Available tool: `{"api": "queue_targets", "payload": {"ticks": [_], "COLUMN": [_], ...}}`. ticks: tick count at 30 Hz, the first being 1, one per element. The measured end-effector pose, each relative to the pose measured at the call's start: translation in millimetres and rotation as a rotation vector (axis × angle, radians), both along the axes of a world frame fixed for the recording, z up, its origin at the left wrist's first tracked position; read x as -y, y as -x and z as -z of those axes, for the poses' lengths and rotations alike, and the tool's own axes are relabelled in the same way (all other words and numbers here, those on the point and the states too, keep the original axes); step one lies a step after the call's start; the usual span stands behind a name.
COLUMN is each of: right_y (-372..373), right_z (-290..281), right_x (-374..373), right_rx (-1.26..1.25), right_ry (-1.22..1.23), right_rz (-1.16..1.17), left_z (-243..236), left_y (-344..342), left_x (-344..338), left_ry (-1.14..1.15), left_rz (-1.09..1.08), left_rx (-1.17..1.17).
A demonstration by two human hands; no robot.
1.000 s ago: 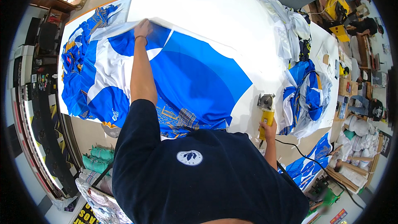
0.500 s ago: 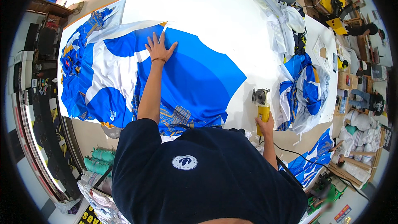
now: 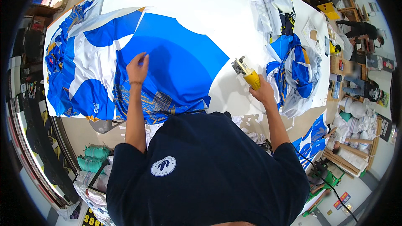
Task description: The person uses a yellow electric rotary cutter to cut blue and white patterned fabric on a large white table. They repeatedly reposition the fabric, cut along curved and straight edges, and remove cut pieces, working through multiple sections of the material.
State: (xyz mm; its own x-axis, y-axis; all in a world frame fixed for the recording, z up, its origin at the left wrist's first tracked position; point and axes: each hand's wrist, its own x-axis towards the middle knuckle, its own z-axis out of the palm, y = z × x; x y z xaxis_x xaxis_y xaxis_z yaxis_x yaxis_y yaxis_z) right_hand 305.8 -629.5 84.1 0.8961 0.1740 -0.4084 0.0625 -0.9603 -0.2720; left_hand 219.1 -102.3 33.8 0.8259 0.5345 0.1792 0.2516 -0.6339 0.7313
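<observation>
My left hand (image 3: 137, 69) is raised over a blue fabric panel (image 3: 180, 58), fingers loosely bent and partly apart, with nothing seen in them. My right hand (image 3: 264, 91) grips the yellow body of a corded electric fabric cutter (image 3: 251, 77). Its metal head points up and left, over bare white table just right of the panel's pointed edge. Beside the panel, to the left, lies rumpled blue and white fabric (image 3: 92, 65). Gold patterned print shows along the panel's near edge.
The white table (image 3: 201, 0) carries a heap of blue, white and grey fabric (image 3: 293, 65) on the right and pale cloth (image 3: 268, 8) behind it. The cutter's black cord (image 3: 322, 178) trails off to the lower right. Green bundles (image 3: 94, 157) sit at lower left. People work at far right.
My left hand has lifted from flat on the panel and drawn back toward me, fingers bending. The cutter in my right hand has moved farther onto the table and tilted left.
</observation>
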Motion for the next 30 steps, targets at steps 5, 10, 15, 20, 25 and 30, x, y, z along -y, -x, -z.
{"api": "queue_targets", "payload": {"ticks": [5,10,15,20,25,30], "right_y": [-20,-38,-54,-54,-76,-94], "right_z": [1,3,-6,7,-1,5], "right_x": [-2,-12,-26,-36,-59,-83], "right_rx": [-0.003,-0.062,-0.059,-0.094,-0.046,-0.053], "right_ry": [-0.007,0.030,0.038,-0.005,0.030,0.049], "right_rz": [-0.075,-0.082,-0.108,-0.091,-0.153,-0.190], "left_z": [0,18,67,141,144,142], "left_y": [126,279,402,523,449,427], "left_x": [-43,-86,-49,-34,64,68], "left_ry": [0.253,0.180,0.072,1.082,1.019,1.136], "left_rz": [-0.335,-0.784,-0.952,-0.930,-0.429,-0.723], "left_rx": [0.025,0.004,-0.423,-0.582,-1.159,-0.865]}}
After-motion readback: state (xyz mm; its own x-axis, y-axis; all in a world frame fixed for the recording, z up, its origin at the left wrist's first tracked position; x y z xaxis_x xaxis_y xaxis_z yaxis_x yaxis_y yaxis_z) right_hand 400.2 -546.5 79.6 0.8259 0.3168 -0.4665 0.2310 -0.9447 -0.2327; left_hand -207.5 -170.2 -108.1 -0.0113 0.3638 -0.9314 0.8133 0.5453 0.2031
